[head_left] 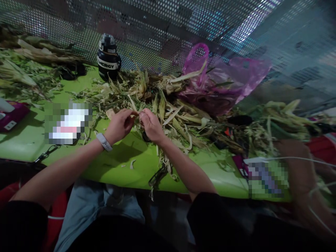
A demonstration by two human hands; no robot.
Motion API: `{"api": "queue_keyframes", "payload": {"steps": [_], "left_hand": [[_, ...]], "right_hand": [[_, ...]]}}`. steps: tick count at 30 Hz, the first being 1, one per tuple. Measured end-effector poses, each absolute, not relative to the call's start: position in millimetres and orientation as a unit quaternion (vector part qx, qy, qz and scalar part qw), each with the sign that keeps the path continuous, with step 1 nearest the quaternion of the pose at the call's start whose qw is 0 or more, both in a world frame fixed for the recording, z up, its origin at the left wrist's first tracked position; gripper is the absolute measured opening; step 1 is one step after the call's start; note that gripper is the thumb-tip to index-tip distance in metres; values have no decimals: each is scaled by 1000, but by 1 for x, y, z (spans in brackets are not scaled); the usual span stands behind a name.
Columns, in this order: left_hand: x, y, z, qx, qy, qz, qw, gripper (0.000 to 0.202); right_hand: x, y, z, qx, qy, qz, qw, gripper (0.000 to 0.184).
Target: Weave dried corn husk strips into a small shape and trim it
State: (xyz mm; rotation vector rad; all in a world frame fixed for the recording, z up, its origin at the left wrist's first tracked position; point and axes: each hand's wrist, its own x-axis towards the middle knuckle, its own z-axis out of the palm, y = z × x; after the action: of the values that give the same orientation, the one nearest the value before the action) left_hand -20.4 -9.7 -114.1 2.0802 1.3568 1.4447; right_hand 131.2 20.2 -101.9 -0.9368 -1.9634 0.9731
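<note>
My left hand (pixel 121 125), with a pale watch band (pixel 104 141) at its wrist, is closed in a pinch. Its fingertips meet those of my right hand (pixel 151 126), which is curled shut over the green table (pixel 126 157). Whatever lies between the fingertips is too small and dim to name. Just behind both hands spreads a heap of dried husks and leaves (pixel 141 84). Some husk strips (pixel 178 120) lie beside my right hand, and a stringy bunch of dried stalks (pixel 160 173) hangs over the front edge below it. Small pale scraps (pixel 132 163) lie in front.
A dark bottle (pixel 108 59) stands at the back, before a perforated metal panel (pixel 157 31). The pink plastic bag (pixel 217 87) sits back right. A blurred phone-like object (pixel 69 124) and tissue box (pixel 12 115) lie left. Another person's arm (pixel 299 171) is at right.
</note>
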Motion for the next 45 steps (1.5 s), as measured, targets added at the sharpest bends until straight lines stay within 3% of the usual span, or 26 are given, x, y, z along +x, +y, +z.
{"api": "queue_keyframes", "payload": {"steps": [5,10,14,18,25,29,36,39,45], "left_hand": [[-21,-9,-114,697,464,476,269,14],[-28,-5,-109,636,436,458,442,19],[-33,-2,-106,621,444,444,469,23],[-30,-3,-107,646,435,468,418,24],[-20,-7,-115,590,433,600,323,20],[-19,-9,-117,670,421,535,297,17],[-23,-12,-116,793,422,435,67,13],[-23,-11,-119,794,386,449,134,14],[-21,-8,-121,692,344,468,429,15]], "right_hand": [[133,28,-101,-353,-685,508,386,42],[137,27,-95,-329,-706,528,337,41],[140,27,-93,-308,-710,551,311,41],[141,34,-96,-325,-693,559,320,42],[138,38,-104,-392,-666,413,482,43],[134,31,-105,-388,-655,451,466,41],[132,40,-125,-417,-625,501,430,36],[131,43,-132,-423,-607,515,433,37],[130,38,-135,-416,-591,539,432,39]]}}
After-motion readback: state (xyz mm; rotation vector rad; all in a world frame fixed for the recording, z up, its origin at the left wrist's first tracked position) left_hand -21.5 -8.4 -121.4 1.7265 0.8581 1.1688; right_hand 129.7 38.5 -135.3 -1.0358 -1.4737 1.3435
